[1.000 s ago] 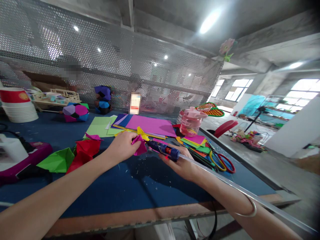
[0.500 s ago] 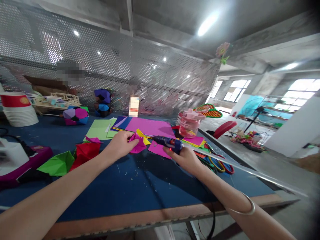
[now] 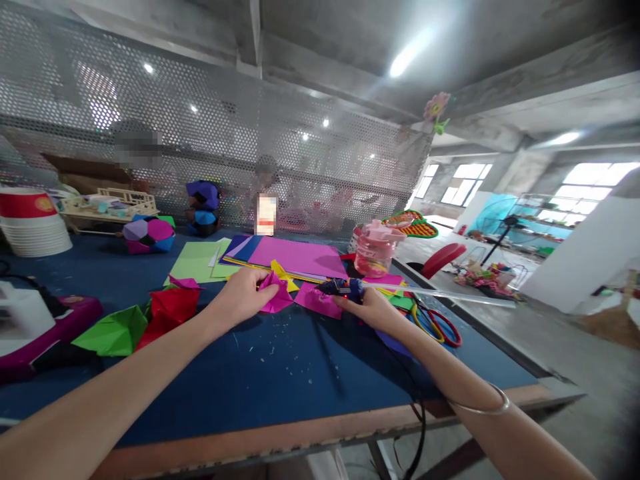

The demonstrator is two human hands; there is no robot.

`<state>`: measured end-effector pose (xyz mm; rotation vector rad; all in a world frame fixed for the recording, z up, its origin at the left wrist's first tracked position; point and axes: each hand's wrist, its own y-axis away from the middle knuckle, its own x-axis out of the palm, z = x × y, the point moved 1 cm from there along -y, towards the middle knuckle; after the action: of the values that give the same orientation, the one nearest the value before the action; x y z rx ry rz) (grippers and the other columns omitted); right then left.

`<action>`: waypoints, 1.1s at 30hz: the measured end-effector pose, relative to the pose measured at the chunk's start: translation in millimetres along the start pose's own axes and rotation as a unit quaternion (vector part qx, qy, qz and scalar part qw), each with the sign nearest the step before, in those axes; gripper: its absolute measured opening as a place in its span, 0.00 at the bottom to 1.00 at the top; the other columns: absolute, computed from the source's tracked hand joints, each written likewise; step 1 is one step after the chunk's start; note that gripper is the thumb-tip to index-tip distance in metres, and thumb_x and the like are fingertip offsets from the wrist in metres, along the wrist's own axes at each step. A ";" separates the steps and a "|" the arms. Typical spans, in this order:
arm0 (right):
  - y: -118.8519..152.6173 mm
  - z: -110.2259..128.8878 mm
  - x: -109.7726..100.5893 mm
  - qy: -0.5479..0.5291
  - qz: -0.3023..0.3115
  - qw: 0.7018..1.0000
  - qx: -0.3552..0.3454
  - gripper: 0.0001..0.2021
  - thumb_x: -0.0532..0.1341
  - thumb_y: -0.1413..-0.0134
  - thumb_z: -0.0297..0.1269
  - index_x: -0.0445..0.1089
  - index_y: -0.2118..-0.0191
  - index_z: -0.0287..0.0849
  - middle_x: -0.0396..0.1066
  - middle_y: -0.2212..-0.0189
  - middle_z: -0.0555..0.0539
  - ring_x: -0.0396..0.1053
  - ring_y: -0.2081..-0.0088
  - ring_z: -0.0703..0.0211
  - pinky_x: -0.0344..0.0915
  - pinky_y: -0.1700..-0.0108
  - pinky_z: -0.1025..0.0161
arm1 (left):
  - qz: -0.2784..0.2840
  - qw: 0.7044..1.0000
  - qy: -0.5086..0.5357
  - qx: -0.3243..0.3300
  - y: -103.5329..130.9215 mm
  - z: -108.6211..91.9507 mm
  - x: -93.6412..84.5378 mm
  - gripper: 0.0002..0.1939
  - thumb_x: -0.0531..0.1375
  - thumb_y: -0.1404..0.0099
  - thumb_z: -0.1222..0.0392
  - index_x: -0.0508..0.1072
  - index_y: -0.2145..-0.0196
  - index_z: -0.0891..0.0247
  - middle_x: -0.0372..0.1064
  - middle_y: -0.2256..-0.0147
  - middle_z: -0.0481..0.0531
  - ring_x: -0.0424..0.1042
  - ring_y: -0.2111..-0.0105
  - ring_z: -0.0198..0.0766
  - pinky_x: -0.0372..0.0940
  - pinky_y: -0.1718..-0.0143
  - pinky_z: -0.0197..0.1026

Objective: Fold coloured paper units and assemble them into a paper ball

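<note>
My left hand (image 3: 249, 291) pinches a folded magenta paper piece (image 3: 277, 300) above the table. A yellow folded paper (image 3: 283, 275) shows right behind it. In my right hand (image 3: 376, 309) is a dark blue hot glue gun (image 3: 345, 288) with a small red light. Its nozzle points left, over a flat magenta paper sheet (image 3: 320, 303), and a long clear glue stick (image 3: 450, 293) juts out of its back. Left of my left forearm lie a red folded paper (image 3: 173, 310) and a green folded paper (image 3: 117, 330).
Behind my hands lies a stack of coloured paper (image 3: 300, 257). A pink water jug (image 3: 375, 248) and scissors (image 3: 445, 327) are on the right. Paper cups (image 3: 37, 230), paper balls (image 3: 149, 235) and a purple-and-white device (image 3: 65, 327) stand left. A black cord (image 3: 417, 427) hangs over the front edge.
The glue gun has moved right, away from the magenta piece in my left hand, and its glue stick now lies more level. My left hand keeps its hold.
</note>
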<state>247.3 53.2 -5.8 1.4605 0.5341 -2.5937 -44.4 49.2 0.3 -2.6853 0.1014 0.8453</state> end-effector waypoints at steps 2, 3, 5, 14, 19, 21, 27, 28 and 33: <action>2.9 1.8 -2.1 0.020 -0.007 1.000 0.002 0.27 0.57 0.45 0.61 0.76 0.66 0.38 0.62 0.83 0.54 0.60 0.79 0.62 0.55 0.76 0.66 | 0.002 1.000 0.006 0.006 0.3 -0.1 0.5 0.12 0.60 0.43 0.53 0.76 0.72 0.66 0.68 0.80 0.48 0.64 0.79 0.35 0.52 0.78 0.36; 5.1 3.4 -3.9 0.034 -0.014 0.999 0.002 0.27 0.57 0.45 0.61 0.76 0.67 0.37 0.63 0.83 0.54 0.61 0.79 0.62 0.55 0.75 0.66 | 0.004 1.000 0.005 0.005 0.6 -0.7 0.7 0.12 0.59 0.43 0.53 0.76 0.72 0.66 0.67 0.81 0.48 0.63 0.80 0.35 0.52 0.78 0.36; 11.3 7.3 -8.5 0.061 -0.027 0.998 0.001 0.27 0.57 0.44 0.61 0.75 0.66 0.38 0.68 0.79 0.51 0.64 0.76 0.59 0.57 0.73 0.65 | 0.010 1.000 0.003 -0.002 1.3 -3.2 0.8 0.12 0.59 0.43 0.53 0.76 0.72 0.66 0.66 0.81 0.48 0.63 0.80 0.35 0.52 0.77 0.36; 79.8 14.5 -28.5 0.180 -0.110 0.977 0.022 0.18 0.59 0.41 0.54 0.68 0.71 0.43 0.71 0.69 0.46 0.68 0.69 0.55 0.60 0.66 0.60 | 0.017 0.999 -0.032 0.006 2.5 -7.6 2.5 0.11 0.58 0.42 0.55 0.72 0.75 0.65 0.59 0.82 0.45 0.56 0.81 0.32 0.47 0.78 0.37; 105.7 68.9 -23.3 0.040 0.033 0.998 -0.030 0.14 0.53 0.33 0.45 0.68 0.66 0.44 0.70 0.71 0.50 0.65 0.71 0.62 0.58 0.69 0.66 | 0.024 0.999 -0.042 0.020 2.3 -3.9 6.0 0.14 0.58 0.42 0.53 0.70 0.77 0.65 0.57 0.82 0.44 0.56 0.80 0.32 0.46 0.78 0.37; 94.8 89.5 -17.8 -0.006 0.048 0.997 -0.058 0.12 0.53 0.33 0.41 0.69 0.65 0.43 0.70 0.70 0.51 0.65 0.70 0.63 0.58 0.68 0.67 | 0.029 0.999 -0.030 0.019 3.1 -5.3 6.4 0.14 0.58 0.42 0.51 0.72 0.75 0.66 0.58 0.82 0.45 0.57 0.80 0.33 0.48 0.78 0.36; 18.2 95.6 17.2 -0.169 0.029 0.984 -0.053 0.11 0.57 0.38 0.42 0.71 0.61 0.40 0.73 0.68 0.49 0.68 0.68 0.62 0.61 0.67 0.66 | 0.022 0.999 0.013 0.028 5.1 -12.2 6.2 0.16 0.58 0.44 0.48 0.73 0.75 0.67 0.64 0.79 0.47 0.61 0.77 0.35 0.53 0.76 0.36; 8.4 92.6 24.9 -0.206 0.022 0.977 -0.045 0.11 0.60 0.40 0.42 0.71 0.60 0.39 0.74 0.65 0.47 0.70 0.66 0.61 0.63 0.65 0.65 | 0.021 0.999 0.021 0.032 5.0 -11.7 6.7 0.17 0.58 0.44 0.48 0.73 0.74 0.67 0.65 0.78 0.48 0.62 0.77 0.35 0.54 0.75 0.36; -4.7 84.4 54.3 -0.320 -0.027 0.946 -0.048 0.13 0.63 0.46 0.36 0.69 0.54 0.39 0.75 0.63 0.45 0.73 0.63 0.59 0.69 0.60 0.62 | 0.027 0.998 0.044 0.040 3.9 -4.0 11.4 0.17 0.59 0.43 0.47 0.73 0.73 0.67 0.68 0.76 0.48 0.65 0.75 0.37 0.56 0.74 0.36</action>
<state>149.3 31.0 -10.6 0.5116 0.5920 -2.8101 -33.4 44.5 -4.1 -2.6561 0.2252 0.7230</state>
